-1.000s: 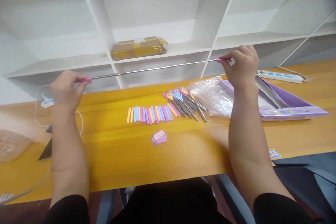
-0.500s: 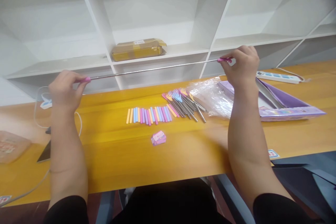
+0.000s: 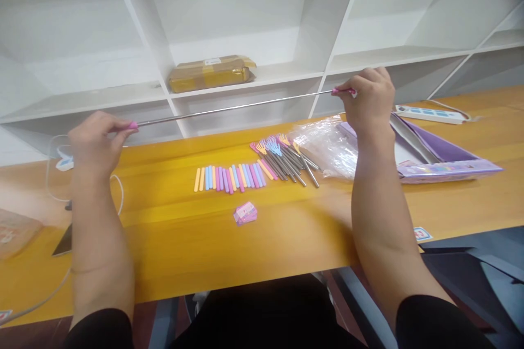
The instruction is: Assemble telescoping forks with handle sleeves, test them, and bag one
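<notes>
A thin metal telescopic rod (image 3: 235, 108) stretches between my hands above the table. My left hand (image 3: 98, 139) pinches its pink end at the left. At the right, my right hand (image 3: 370, 98) grips the other pink end, partly hidden by the fingers. Below the rod lies a row of pink, purple, blue and yellow sticks (image 3: 229, 178). Beside them is a pile of metal rods (image 3: 289, 162) with pink, blue and yellow claw-shaped heads. Small pink cards (image 3: 245, 213) lie in front of the row.
A purple box (image 3: 450, 170) and clear plastic wrap (image 3: 327, 144) lie on the table (image 3: 286, 245) at the right, near a power strip (image 3: 429, 114). A taped parcel (image 3: 210, 73) sits on the shelf behind. Cables and an orange bag (image 3: 16, 232) are at the left.
The whole view has shifted slightly, with both hands and the table items a little further left in the picture. The rod is still stretched between my hands.
</notes>
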{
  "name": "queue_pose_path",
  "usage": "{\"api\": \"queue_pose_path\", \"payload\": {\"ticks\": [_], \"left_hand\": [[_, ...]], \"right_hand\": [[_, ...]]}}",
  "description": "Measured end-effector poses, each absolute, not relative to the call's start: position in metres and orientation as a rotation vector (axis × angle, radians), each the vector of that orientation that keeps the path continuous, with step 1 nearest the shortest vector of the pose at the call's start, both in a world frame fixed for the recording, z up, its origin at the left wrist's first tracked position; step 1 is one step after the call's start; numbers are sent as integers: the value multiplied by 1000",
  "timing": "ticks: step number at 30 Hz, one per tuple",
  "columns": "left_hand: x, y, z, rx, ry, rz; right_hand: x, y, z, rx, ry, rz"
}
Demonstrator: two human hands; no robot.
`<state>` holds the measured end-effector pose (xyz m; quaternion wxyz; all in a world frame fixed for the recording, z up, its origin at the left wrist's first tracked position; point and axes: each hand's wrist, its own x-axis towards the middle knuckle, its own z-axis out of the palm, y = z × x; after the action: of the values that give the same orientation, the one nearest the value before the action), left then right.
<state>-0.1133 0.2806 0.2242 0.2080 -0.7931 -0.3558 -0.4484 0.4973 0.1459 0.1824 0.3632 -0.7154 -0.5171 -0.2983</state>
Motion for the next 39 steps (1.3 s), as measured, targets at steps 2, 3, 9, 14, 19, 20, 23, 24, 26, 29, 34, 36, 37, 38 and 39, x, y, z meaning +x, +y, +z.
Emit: {"api": "queue_pose_path", "payload": {"ticks": [2, 3, 9, 14, 19, 20, 23, 24, 26, 29, 34, 36, 37, 38, 39], "left_hand": [[-112, 279, 224, -2220, -976, -1248], [-110, 279, 223, -2231, -965, -1242], [-82, 280, 211, -2359, -918, -1134], [-69, 278, 206, -2361, -896, -1140], [-67, 268, 209, -2375, -869, -1192], [-64, 267, 208, -2391, -865, -1194], [-50, 266, 199, -2465, -832, -1174], [-43, 265, 194, -2488, -813, -1174], [-25, 260, 183, -2527, -774, -1181], [4, 247, 164, -2574, -702, -1205], [35, 226, 143, -2673, -649, -1125], [35, 226, 143, -2713, -648, -1050], [33, 227, 146, -2737, -640, -1009], [31, 227, 149, -2758, -630, -971], [28, 228, 153, -2771, -623, -942]], "right_hand": [[493, 145, 183, -1842, -1348, -762], [489, 145, 184, -1838, -1370, -753], [452, 151, 187, -1740, -1536, -662], [445, 152, 187, -1690, -1563, -659], [449, 143, 191, -1671, -1570, -696], [447, 142, 193, -1677, -1572, -709], [435, 144, 195, -1671, -1601, -735], [428, 146, 195, -1651, -1630, -738], [411, 150, 193, -1582, -1709, -749], [369, 153, 183, -1433, -1863, -766], [287, 152, 151, -1259, -2129, -681], [272, 153, 144, -1250, -2151, -663], [270, 155, 142, -1234, -2159, -657], [271, 156, 141, -1208, -2171, -650], [274, 157, 142, -1186, -2177, -641]]}}
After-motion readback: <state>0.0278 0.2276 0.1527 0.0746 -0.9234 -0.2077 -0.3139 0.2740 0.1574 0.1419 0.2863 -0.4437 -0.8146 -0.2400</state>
